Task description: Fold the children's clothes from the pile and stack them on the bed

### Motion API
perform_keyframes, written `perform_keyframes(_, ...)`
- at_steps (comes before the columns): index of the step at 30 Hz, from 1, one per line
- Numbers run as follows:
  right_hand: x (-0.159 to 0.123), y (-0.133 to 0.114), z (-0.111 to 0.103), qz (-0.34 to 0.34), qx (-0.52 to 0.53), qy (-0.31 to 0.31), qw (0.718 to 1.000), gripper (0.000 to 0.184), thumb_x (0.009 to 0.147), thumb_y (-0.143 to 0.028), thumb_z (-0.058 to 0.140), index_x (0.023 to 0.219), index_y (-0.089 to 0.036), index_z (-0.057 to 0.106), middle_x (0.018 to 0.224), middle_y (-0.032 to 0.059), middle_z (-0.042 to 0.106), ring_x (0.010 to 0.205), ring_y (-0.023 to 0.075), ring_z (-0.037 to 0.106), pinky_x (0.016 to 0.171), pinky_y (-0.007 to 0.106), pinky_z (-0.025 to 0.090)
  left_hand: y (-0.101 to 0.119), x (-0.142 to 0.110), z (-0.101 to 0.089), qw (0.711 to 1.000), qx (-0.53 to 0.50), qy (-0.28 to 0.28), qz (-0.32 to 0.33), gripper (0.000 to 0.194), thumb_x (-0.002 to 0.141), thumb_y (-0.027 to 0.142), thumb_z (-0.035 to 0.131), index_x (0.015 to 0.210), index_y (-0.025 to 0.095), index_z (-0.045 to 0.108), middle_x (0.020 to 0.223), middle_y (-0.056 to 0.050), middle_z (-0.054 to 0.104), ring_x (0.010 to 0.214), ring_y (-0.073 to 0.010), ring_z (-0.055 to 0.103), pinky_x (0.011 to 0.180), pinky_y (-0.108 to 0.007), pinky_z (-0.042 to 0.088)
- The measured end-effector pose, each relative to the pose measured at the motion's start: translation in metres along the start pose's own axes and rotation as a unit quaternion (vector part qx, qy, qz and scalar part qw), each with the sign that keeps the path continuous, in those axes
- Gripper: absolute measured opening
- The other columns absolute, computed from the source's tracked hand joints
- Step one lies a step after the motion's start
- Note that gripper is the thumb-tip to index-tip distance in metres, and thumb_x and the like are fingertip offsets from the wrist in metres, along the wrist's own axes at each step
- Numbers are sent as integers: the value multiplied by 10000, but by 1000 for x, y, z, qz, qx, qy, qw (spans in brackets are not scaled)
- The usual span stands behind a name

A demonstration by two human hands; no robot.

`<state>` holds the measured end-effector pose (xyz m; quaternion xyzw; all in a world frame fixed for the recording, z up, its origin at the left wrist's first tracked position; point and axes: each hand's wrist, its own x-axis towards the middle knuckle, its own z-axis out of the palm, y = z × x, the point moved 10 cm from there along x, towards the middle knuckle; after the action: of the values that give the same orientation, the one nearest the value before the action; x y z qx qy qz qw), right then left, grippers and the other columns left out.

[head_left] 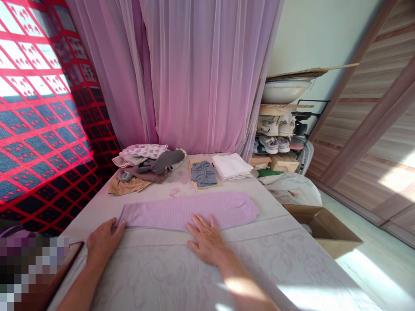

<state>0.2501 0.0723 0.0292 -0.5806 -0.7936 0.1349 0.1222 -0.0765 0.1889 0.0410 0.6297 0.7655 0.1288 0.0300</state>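
Observation:
A pair of lilac ribbed pants (181, 211), folded lengthwise into a long strip, lies flat across the table. At its left end, the thumb and fingers of my left hand (104, 239) close on the near corner of the hem. My right hand (207, 241) rests palm down with spread fingers, the fingertips on the near edge of the pants around the middle. Beyond the pants lie a folded grey garment (204, 173) on a yellow folded cloth (212, 185) and a stack of white folded cloth (231, 166).
A loose heap of clothes (145, 162) sits at the back left of the table (155, 276). To the right stand an open cardboard box (324, 224), a white plastic bag (292, 185) and a shoe rack with shoes (275, 144). Pink curtains (201, 77) hang behind.

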Motion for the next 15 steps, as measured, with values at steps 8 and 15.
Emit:
perform_keyframes(8, -5, 71, -31, 187, -46, 126, 973, 471, 997, -410, 297, 1401, -278, 501, 1509, 81, 434, 1414, 255, 319, 1155, 560, 120, -1, -4, -3, 996, -93, -4, 1, 534, 817, 518, 374, 1148, 182, 626, 1105, -135, 722, 1084, -343, 640, 885, -418, 485)
perform_keyframes(15, -22, 122, -40, 258, -68, 193, 944, 386, 963, -311, 394, 1269, -248, 619, 1425, 96, 532, 1352, 250, 400, 1118, 509, 199, -15, 8, 8, 985, -169, -18, -43, 590, 740, 541, 473, 1172, 169, 625, 1058, -131, 730, 1027, -331, 663, 866, -413, 490)
